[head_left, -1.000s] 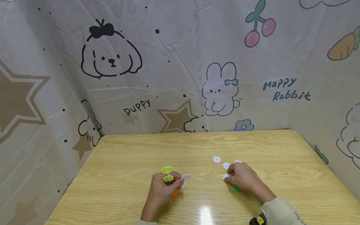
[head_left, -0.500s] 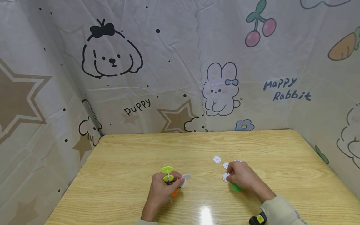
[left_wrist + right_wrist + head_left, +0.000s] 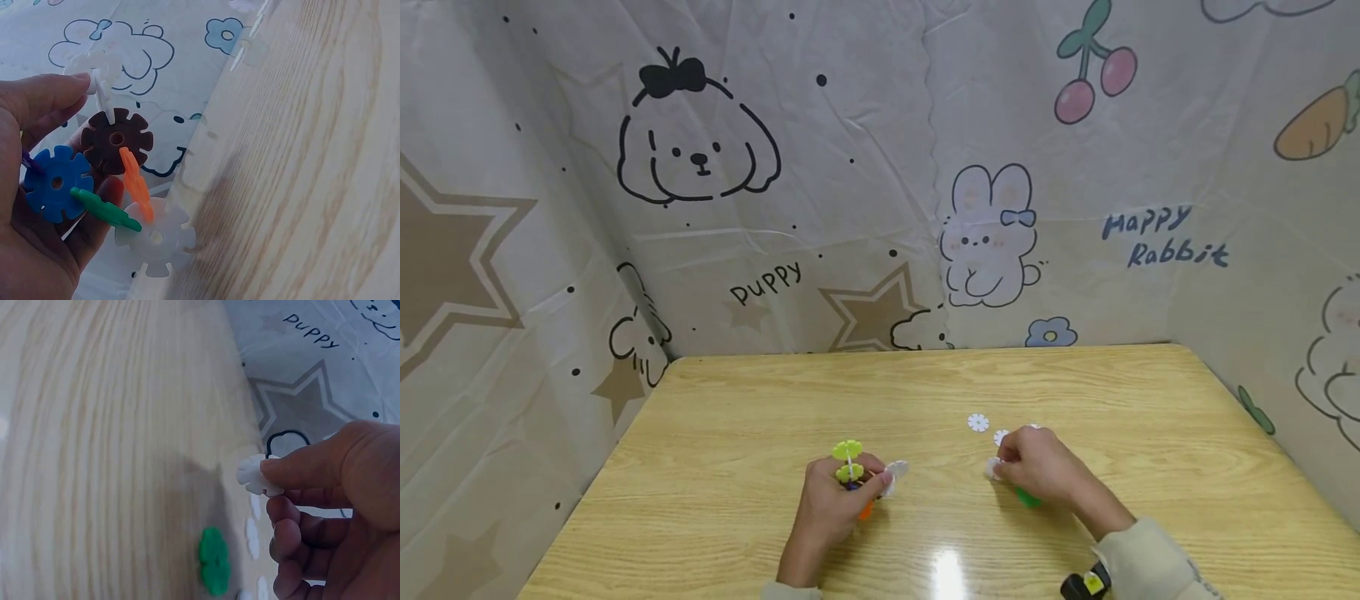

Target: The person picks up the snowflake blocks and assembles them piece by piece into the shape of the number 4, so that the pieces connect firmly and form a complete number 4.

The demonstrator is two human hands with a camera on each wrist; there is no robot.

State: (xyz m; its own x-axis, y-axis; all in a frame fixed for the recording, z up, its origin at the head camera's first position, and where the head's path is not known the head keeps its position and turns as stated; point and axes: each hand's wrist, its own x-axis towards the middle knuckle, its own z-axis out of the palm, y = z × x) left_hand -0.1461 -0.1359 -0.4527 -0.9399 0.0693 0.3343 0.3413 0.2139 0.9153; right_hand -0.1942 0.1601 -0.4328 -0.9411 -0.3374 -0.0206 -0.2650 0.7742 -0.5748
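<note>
My left hand (image 3: 835, 504) grips a linked build of notched plastic discs. In the left wrist view it includes a blue disc (image 3: 57, 182), a brown disc (image 3: 117, 140), a green disc (image 3: 106, 211) and an orange disc (image 3: 136, 184) seen edge-on, and a white disc (image 3: 156, 237) at the bottom. Yellow discs (image 3: 847, 451) rise from it in the head view. My right hand (image 3: 1045, 467) pinches a single white disc (image 3: 255, 474) between thumb and fingers, held over the table. Just below that hand lies a green disc (image 3: 214, 561).
Several loose white discs lie on the wooden table (image 3: 760, 417) near my right hand, one white disc (image 3: 978, 422) farther out. A dark object with a yellow label (image 3: 1093, 581) is by my right sleeve. Printed cloth (image 3: 820, 167) hangs behind the table.
The white disc by my right fingers lay flat on the table half a second ago; it is now pinched and lifted, tilted. My left hand has stayed in place.
</note>
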